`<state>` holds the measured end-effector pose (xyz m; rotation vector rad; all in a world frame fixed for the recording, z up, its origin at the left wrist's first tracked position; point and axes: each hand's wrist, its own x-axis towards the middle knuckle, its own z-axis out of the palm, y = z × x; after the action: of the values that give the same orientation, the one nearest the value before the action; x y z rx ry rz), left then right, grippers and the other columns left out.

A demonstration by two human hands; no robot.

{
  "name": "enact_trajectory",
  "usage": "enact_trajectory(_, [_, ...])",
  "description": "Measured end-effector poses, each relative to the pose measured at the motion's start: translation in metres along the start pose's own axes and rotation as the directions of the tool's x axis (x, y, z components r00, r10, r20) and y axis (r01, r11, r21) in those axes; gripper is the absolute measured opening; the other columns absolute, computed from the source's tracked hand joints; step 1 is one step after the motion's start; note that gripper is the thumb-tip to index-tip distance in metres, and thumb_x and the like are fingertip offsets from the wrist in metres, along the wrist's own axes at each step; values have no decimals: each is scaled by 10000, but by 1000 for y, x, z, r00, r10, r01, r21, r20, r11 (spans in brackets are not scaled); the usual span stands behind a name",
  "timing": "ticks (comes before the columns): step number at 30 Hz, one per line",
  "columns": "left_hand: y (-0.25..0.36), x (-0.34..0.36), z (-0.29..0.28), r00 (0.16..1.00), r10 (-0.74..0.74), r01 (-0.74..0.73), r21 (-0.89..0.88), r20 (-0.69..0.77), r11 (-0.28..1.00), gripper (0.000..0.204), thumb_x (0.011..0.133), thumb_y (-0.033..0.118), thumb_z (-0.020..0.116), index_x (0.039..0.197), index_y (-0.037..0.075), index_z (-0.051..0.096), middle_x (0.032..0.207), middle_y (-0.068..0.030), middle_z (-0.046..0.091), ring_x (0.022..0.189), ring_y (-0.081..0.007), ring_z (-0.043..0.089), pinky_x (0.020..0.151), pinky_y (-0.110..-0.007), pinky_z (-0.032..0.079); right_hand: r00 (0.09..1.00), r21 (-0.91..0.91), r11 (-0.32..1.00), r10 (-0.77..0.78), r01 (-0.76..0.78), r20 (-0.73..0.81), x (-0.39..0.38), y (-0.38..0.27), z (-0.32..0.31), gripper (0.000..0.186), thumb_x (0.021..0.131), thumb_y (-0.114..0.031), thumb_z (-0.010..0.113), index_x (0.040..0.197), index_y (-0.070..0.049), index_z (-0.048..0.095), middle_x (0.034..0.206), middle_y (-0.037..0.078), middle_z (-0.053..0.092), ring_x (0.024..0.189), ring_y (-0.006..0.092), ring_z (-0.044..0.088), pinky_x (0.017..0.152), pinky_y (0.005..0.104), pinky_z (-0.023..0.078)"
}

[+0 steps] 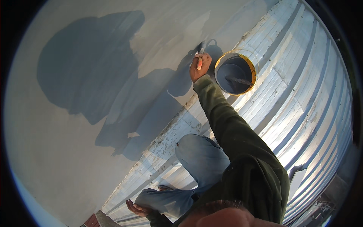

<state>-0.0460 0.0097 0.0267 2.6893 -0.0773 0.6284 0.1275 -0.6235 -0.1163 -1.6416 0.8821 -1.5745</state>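
My right hand [200, 67] is closed around the red-and-white handle of a paintbrush [199, 63], its dark bristles up against the grey wall [159, 41]. Right beside that hand stands a yellow-rimmed bucket [251, 71] with a thin wire handle, part-filled with grey paint [231, 72]. A pale streak shows on the paint; I cannot tell what it is. Down by my bent knee, my left hand [138, 209] is turned palm up, fingers loosely apart and nothing visible in it.
Ribbed metal roofing sheets [291, 94] slope away to the right under my legs. A rough, paint-spattered strip [166, 132] runs along the joint with the wall. My shadow falls across the wall. A dark bent pipe [297, 170] sticks up at the lower right.
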Motion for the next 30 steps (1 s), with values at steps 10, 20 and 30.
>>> enact_trajectory(10, [5,-2,-7,1000,-12,12,9,18,1000,542,1000,372,354,1165,-102,559,1266,-240,493,1188,-358,486,1006,-462,401,993,69,997,23,-15,-119,28,-22,-13,100,841,23,550,888,-65,554,1063,154,515,978,301,508,868,362,401])
enact_trajectory(20, [6,2,-5,999,-39,38,31,18,999,530,999,368,355,1183,-90,548,1256,-245,498,1173,-369,496,1001,-476,398,912,223,965,39,-141,408,-66,-63,-49,169,813,80,608,888,-65,561,1141,169,536,1035,291,545,937,352,408])
enact_trajectory(30, [6,1,-4,1000,-10,10,12,1,1000,524,1002,370,339,1153,-79,563,1268,-247,498,1166,-378,506,993,-475,413,987,161,987,-39,14,156,-15,-51,-24,129,851,45,590,882,-76,560,1154,163,534,1070,289,544,930,357,410])
